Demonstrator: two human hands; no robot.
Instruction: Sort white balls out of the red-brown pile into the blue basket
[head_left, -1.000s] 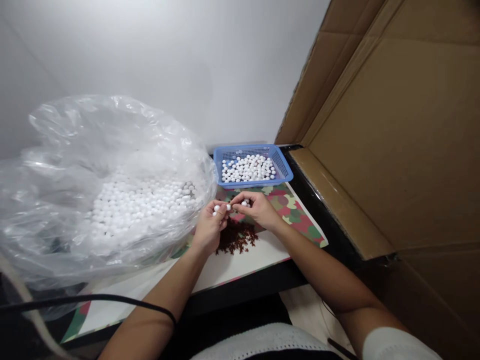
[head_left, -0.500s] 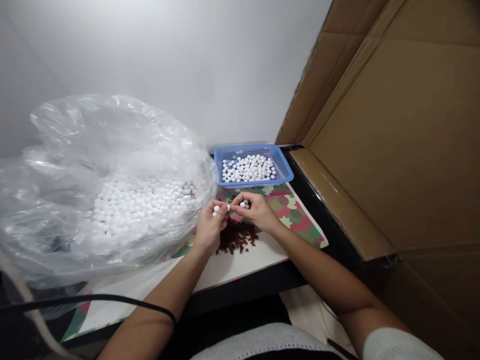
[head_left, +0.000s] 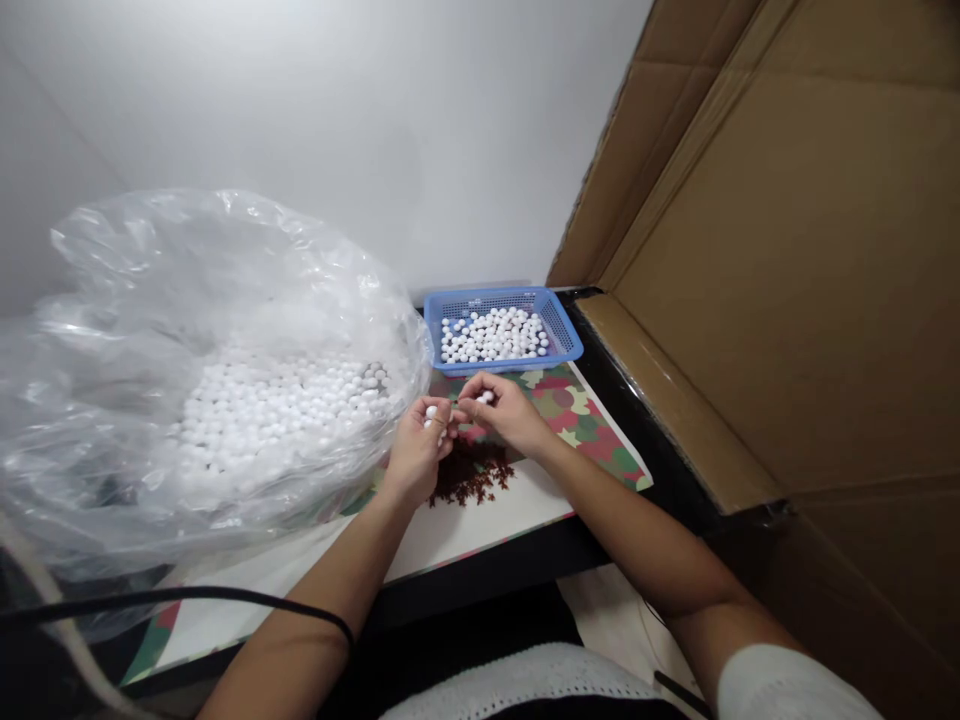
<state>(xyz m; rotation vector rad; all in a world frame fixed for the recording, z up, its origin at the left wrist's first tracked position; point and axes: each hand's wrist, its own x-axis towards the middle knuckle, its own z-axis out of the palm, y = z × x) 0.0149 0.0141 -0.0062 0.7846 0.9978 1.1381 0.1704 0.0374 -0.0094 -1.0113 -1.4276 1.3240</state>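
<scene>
We bring both hands together just above the worktop (head_left: pixel 480 572), over a small heap of reddish-brown bits (head_left: pixel 472 476) that lies on the camouflage mat (head_left: pixel 596 428). Our left grip (head_left: pixel 436 418) is clenched around a white ball (head_left: pixel 430 411), pinched at the fingertips. Our right grip (head_left: pixel 474 402) is closed on a second white ball (head_left: pixel 487 397), and its fingertips touch those of the left. Just behind the hands stands a blue basket (head_left: pixel 564 338) with a layer of white balls in it. To the left, a large clear plastic bag (head_left: pixel 150 290) lies open, heaped with many more of the same balls, and its edge is just beside our left wrist. A brown cardboard box (head_left: pixel 795 280) fills the right side. A black cable (head_left: pixel 187 597) crosses our left forearm.
</scene>
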